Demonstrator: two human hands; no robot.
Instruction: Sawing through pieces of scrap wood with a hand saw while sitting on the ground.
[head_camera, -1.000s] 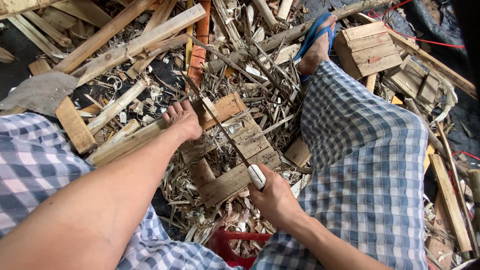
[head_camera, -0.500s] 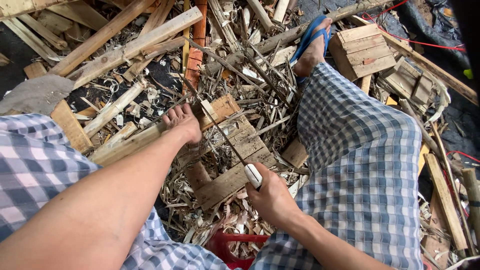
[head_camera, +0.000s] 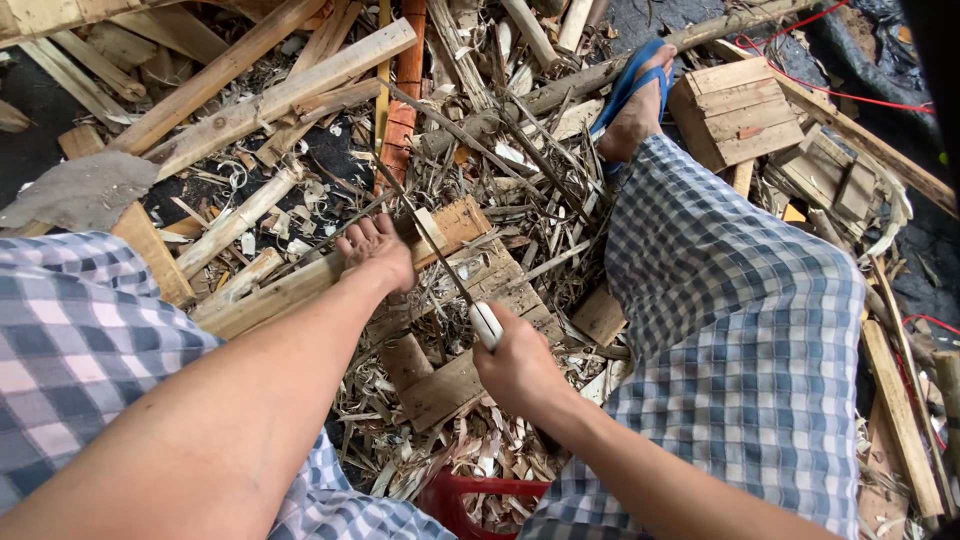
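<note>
My left hand (head_camera: 378, 252) lies palm down, fingers pressed on a thin strip across a small slatted wooden board (head_camera: 505, 285). Just to its right, my right hand (head_camera: 517, 368) is closed round the white handle of a knife (head_camera: 486, 324). The knife's long, thin, dark blade runs up and to the left, passing beside the fingers of my left hand. I cannot tell whether the blade touches the strip. My knees, in blue and white chequered cloth (head_camera: 740, 300), flank the board on both sides.
Long timber offcuts (head_camera: 280, 95), sticks and pale shavings cover the ground all round. My foot in a blue sandal (head_camera: 640, 105) rests at the top right beside a small wooden crate (head_camera: 735, 110). A red plastic basket (head_camera: 470, 497) stands below my hands. A red cable (head_camera: 850, 95) crosses the far right.
My right hand has moved the knife up and to the left, closer to my left hand. My left hand has stayed pressed on the board.
</note>
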